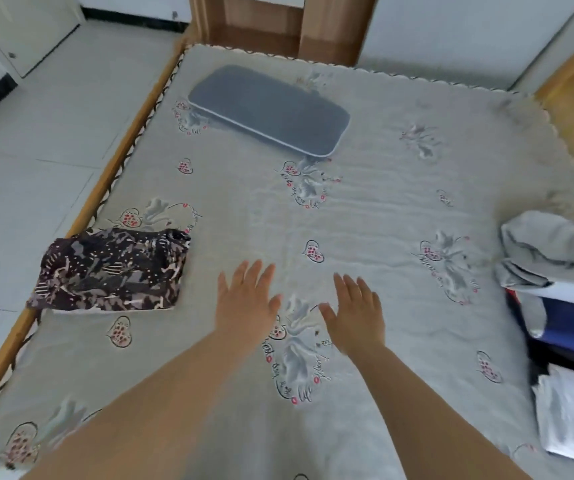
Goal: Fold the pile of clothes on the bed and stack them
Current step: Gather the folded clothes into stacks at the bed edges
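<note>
A folded dark patterned garment [112, 270] lies near the bed's left edge. At the right edge sits a pile of clothes [555, 271]: a crumpled grey piece on top, blue, dark and white pieces below it. My left hand [245, 299] and my right hand [354, 313] are stretched out side by side over the middle of the bedsheet [365, 209], palms down, fingers straight, holding nothing. Both hands are apart from the garment and from the pile.
A flat grey pillow [268, 109] lies at the head of the bed. A wooden frame [112, 174] runs along the left side, with tiled floor [36, 150] beyond. A wooden headboard [278, 22] stands at the far end.
</note>
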